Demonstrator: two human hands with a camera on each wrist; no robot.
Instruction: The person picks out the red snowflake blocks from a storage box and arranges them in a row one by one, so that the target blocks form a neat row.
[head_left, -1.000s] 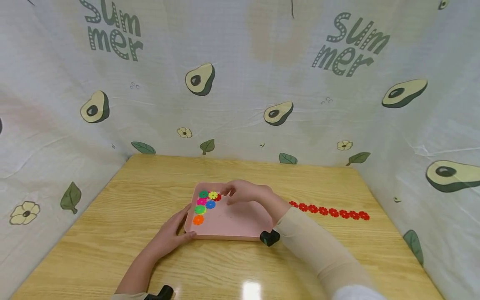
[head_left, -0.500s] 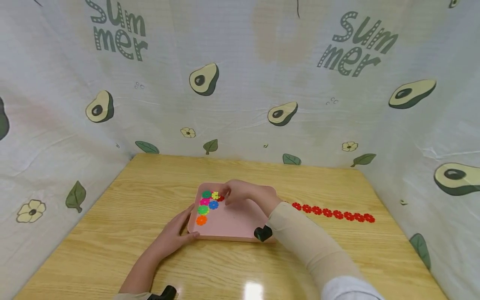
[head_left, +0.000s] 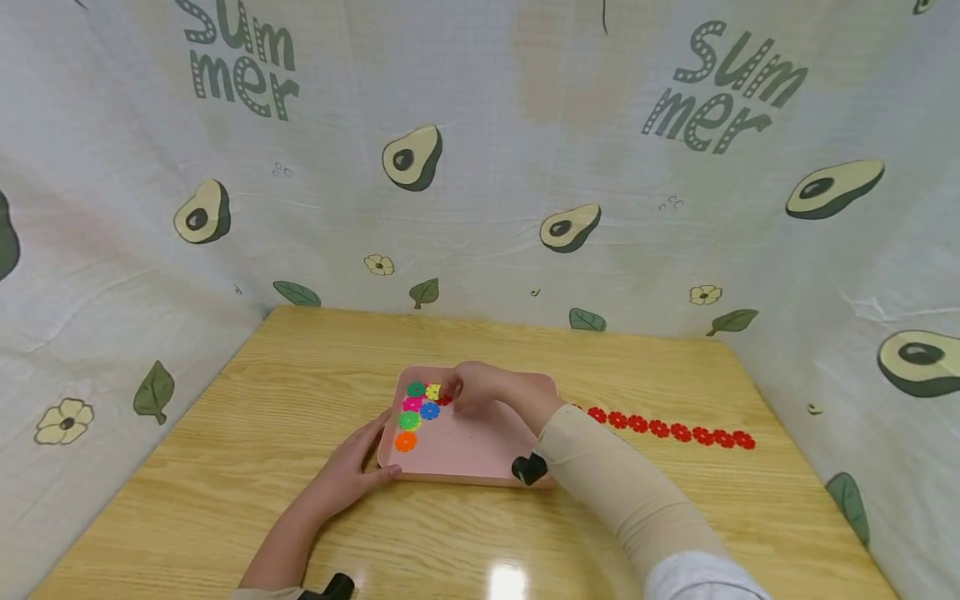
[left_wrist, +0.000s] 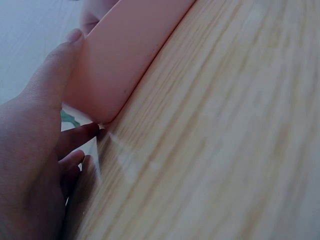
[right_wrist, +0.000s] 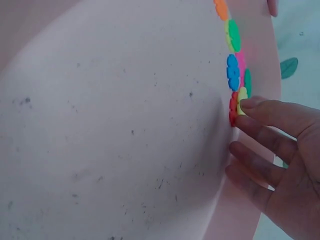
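My right hand [head_left: 480, 387] reaches into a shallow pink tray [head_left: 480, 450]. Its fingertips touch a yellow flower-shaped disc [right_wrist: 242, 100] and a red one [right_wrist: 233, 107] lying against it. In the right wrist view the fingers are spread and slightly bent. Along the tray's left part lie more such discs: dark green [head_left: 416, 389], pink [head_left: 412, 405], blue [head_left: 429, 411], light green over yellow [head_left: 408, 421], and orange [head_left: 406, 442]. My left hand [head_left: 348, 467] steadies the tray's front left corner, its thumb along the front wall and its fingers at the left side.
A line of several red flower-shaped discs [head_left: 659, 428] runs across the wooden table [head_left: 337, 358] to the right of the tray, partly hidden by the right arm. A printed cloth [head_left: 480, 150] hangs behind the table and at both sides.
The right fingers have closed in on the yellow and red discs and now cover part of them. The left hand stays on the tray; the head view has shifted slightly.
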